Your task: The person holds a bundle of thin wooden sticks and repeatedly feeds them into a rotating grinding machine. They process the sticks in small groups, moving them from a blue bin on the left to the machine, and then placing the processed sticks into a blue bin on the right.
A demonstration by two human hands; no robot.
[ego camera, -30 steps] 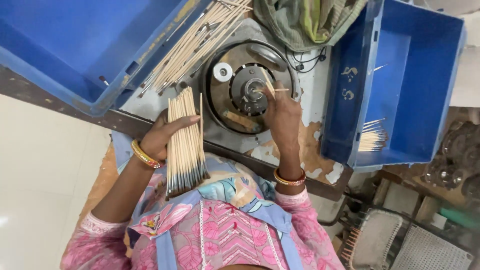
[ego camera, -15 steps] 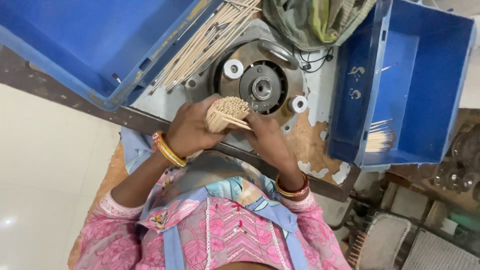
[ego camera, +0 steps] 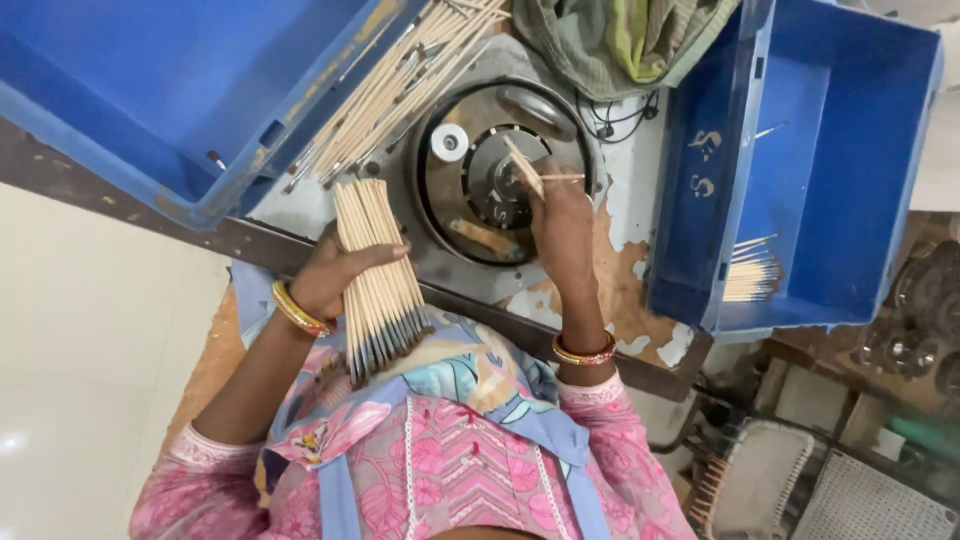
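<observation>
Blue crate and green cloth cropped at top edge.

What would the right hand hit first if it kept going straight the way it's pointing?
Most likely the round machine disc. The right hand points up and slightly left in the picture, holding a stick over the disc's hub. Depth is hard to judge, so the stick tip may already touch it.
</observation>
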